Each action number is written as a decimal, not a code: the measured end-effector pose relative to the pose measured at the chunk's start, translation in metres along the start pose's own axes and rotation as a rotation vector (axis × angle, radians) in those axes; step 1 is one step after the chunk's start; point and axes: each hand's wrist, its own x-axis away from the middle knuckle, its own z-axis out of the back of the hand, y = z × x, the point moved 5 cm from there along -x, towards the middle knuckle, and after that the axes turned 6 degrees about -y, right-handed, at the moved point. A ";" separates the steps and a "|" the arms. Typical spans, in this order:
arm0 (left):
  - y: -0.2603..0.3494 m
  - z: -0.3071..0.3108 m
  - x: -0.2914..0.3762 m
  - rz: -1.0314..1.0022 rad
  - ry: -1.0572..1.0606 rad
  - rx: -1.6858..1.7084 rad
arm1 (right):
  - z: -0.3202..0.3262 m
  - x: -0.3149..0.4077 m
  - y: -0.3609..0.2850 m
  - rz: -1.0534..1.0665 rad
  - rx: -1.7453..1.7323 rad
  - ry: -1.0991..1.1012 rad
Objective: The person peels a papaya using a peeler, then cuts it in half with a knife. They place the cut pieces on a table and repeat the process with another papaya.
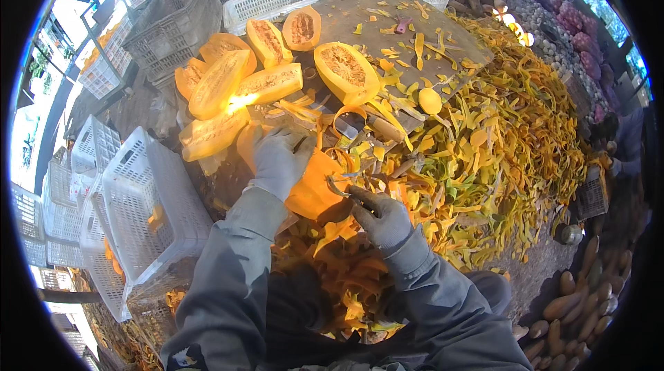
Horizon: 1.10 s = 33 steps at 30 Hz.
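Observation:
A large peeled orange squash (315,190) lies before me at the near edge of the work board. My left hand (282,156), in a pale work glove, presses on its upper left side and steadies it. My right hand (381,215), gloved too, grips a peeler (337,186) whose curved metal blade touches the squash's right side. The peeler's handle is mostly hidden in my fingers. Just beyond the squash lies a knife with a wooden handle (386,129), partly covered by curled peel. Halved squashes (346,73) with seeds showing lie cut side up farther back.
A heap of peelings (498,163) spreads along the right. White plastic crates (174,200) stand at my left, with a grey crate (174,28) behind. Peel scraps litter the board (358,5). Whole squashes (565,306) lie at the lower right.

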 end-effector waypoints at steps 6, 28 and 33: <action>0.007 0.012 -0.001 0.023 -0.023 -0.009 | 0.010 0.069 0.016 -0.164 0.109 -0.195; 0.007 0.013 0.004 -0.036 0.070 0.038 | 0.029 0.073 0.011 -0.031 0.919 -0.340; 0.011 0.016 -0.003 0.022 -0.058 0.056 | 0.056 0.069 0.047 -0.147 0.522 -0.088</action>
